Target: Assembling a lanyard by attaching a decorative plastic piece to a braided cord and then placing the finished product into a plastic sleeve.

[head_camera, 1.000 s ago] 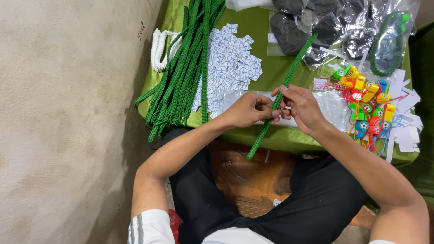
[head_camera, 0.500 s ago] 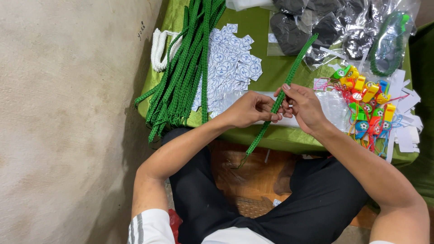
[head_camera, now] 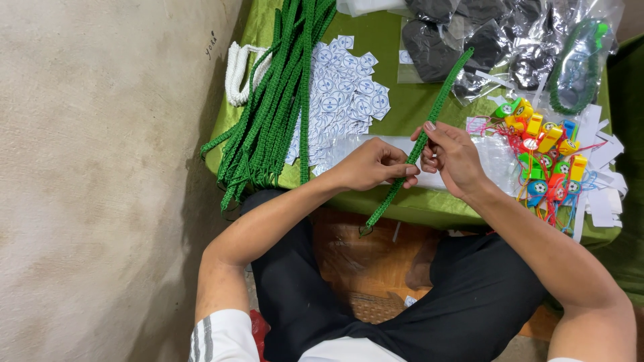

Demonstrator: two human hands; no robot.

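A long green braided cord (head_camera: 436, 107) runs diagonally from the table's middle down over its front edge. My left hand (head_camera: 372, 164) pinches the cord near its lower half. My right hand (head_camera: 453, 154) grips the same cord just above, fingertips closed on it. Both hands hover over clear plastic bags (head_camera: 349, 147) at the front of the green-covered table (head_camera: 396, 100). The cord's lower end (head_camera: 367, 226) hangs above my lap.
A bundle of green braided cords (head_camera: 272, 107) lies at the table's left and hangs off it. Beside the bundle are white round-printed stickers (head_camera: 345, 94) and a white rope (head_camera: 238, 74). Colourful plastic whistles (head_camera: 543, 157) and white paper strips (head_camera: 604, 181) sit right; dark bagged items (head_camera: 483, 40) at the back. A plaster wall (head_camera: 100, 167) stands left.
The cord has slid slightly through my hands; its lower end hangs a little differently. Both hands stay in nearly the same place.
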